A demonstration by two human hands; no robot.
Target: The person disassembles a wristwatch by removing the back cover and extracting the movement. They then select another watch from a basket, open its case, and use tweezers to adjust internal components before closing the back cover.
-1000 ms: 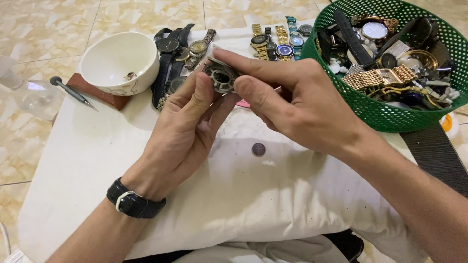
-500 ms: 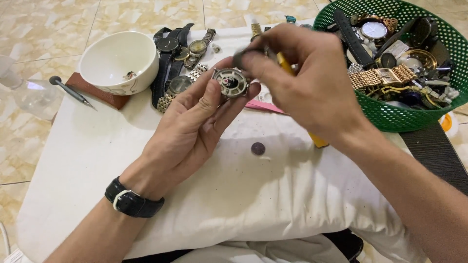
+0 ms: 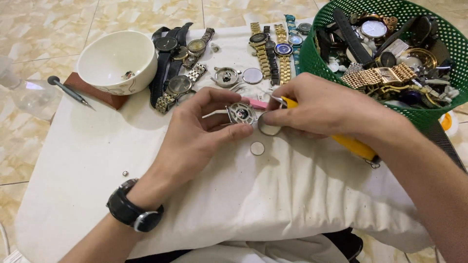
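Near the middle of the white cloth (image 3: 97, 160), the left hand (image 3: 195, 139) pinches an opened watch case (image 3: 241, 114) steady, back upward. The right hand (image 3: 321, 109) grips a yellow-handled tool (image 3: 353, 144), fingertips holding a round cover (image 3: 268, 126) just beside the case.

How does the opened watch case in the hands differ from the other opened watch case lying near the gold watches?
The watch case in the hands is held by the left hand, with the right hand beside it; the other watch case lies untouched on the white cloth. The held one sits near the cloth's middle, the lying one farther back. Both are round, silver-coloured and open, showing the inside.
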